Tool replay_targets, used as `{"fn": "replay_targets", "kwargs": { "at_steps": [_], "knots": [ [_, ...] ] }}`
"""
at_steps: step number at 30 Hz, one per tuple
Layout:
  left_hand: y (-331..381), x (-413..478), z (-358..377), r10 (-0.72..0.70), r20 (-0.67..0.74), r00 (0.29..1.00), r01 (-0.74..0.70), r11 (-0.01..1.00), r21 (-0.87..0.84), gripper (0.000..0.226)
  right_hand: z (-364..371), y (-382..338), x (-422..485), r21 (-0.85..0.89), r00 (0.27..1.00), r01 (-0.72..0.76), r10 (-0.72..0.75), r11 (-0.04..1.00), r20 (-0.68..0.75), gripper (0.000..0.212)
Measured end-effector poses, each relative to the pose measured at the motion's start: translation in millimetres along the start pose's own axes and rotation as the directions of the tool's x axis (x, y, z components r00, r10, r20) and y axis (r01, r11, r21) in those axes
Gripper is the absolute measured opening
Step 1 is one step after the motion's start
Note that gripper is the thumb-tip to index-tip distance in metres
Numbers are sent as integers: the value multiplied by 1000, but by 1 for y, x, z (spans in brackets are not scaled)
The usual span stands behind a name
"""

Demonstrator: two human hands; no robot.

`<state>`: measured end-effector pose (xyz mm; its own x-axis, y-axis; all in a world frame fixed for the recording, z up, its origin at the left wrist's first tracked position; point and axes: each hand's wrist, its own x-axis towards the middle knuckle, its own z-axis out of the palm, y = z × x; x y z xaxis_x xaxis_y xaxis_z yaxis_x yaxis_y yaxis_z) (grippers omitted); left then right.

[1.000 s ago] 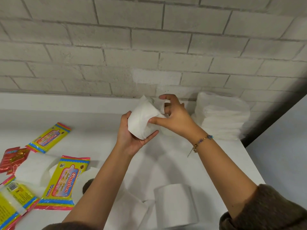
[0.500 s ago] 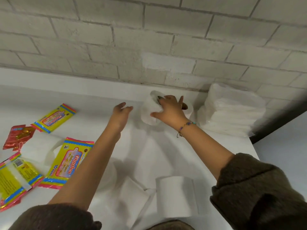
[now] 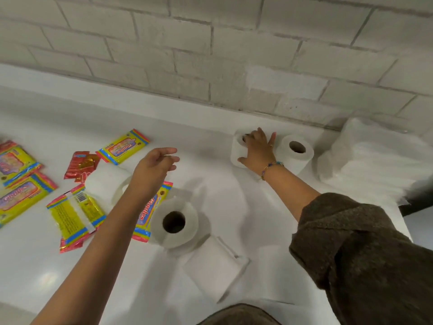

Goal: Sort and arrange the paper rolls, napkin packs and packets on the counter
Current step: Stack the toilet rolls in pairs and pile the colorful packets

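My right hand (image 3: 257,150) rests on top of a white paper roll (image 3: 237,151) standing upright near the back wall, fingers spread over it. A second upright roll (image 3: 295,153) stands just to its right. My left hand (image 3: 153,170) hovers open over the counter's middle, holding nothing. Below it an upright roll (image 3: 174,222) stands on a yellow packet (image 3: 147,214). Another roll (image 3: 214,268) lies on its side in front, and one more (image 3: 105,184) lies to the left. Stacked white napkin packs (image 3: 372,160) sit at the far right.
Several yellow Giggles packets (image 3: 123,146) (image 3: 75,214) and a red packet (image 3: 80,166) are scattered at the left of the white counter (image 3: 222,195). A grey brick wall runs along the back. The counter's right edge drops off beyond the napkin packs.
The roll I held in both hands has been set down upright beside the other roll at the back. My left hand let go and drew back to the left.
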<state>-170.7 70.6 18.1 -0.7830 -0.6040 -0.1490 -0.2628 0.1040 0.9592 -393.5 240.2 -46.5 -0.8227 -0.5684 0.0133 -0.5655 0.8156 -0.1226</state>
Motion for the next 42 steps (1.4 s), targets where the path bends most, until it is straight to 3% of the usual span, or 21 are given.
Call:
{"fn": "replay_targets", "kwargs": {
  "at_steps": [3,6,8,12,17,21,24,27,30,31,34,37,40,42],
  "knots": [
    [-2,-11,-10,62,75,995,-68,994,90,21,-12,-16,-36,170,988,2,24,985,-150,59],
    [-12,-27,-14,53,238,970,-93,983,161,23,-19,-32,-90,327,968,24,60,945,-244,51],
    [-24,-39,-14,62,371,927,-186,933,309,40,-20,-39,-130,404,976,-13,101,915,-195,46],
    [-52,-54,-14,19,562,827,-400,721,565,83,-15,-50,-196,391,995,-66,88,918,-38,50],
    [-81,-63,-8,85,434,897,-404,557,725,91,-4,-62,-254,394,991,-80,115,915,-66,45],
    [-92,-73,-2,209,327,922,-382,632,674,83,5,-58,-283,346,976,-148,193,927,-101,44],
    [-94,-81,0,279,285,917,-398,653,644,81,9,-46,-299,268,925,-347,376,899,-63,56],
    [-89,-92,-1,400,223,889,-450,676,583,82,11,-34,-318,403,841,-510,539,760,48,79],
    [-75,-105,-2,513,176,840,-526,692,494,87,6,-27,-329,603,741,-625,620,496,258,100],
    [-70,-109,-2,524,167,835,-534,701,472,89,5,-25,-330,548,733,-655,613,520,294,99],
    [-57,-127,-1,542,167,824,-553,704,446,90,-1,-24,-326,320,762,-647,568,692,312,99],
    [-48,-136,1,539,198,818,-566,697,439,89,-4,-21,-315,291,769,-629,519,721,373,110],
    [-41,-136,-2,511,245,824,-565,716,410,90,-3,-15,-312,447,791,-610,476,654,384,108],
    [-37,-129,-3,511,262,818,-574,720,389,89,-1,-11,-308,662,823,-550,467,510,324,103]
  ]
}}
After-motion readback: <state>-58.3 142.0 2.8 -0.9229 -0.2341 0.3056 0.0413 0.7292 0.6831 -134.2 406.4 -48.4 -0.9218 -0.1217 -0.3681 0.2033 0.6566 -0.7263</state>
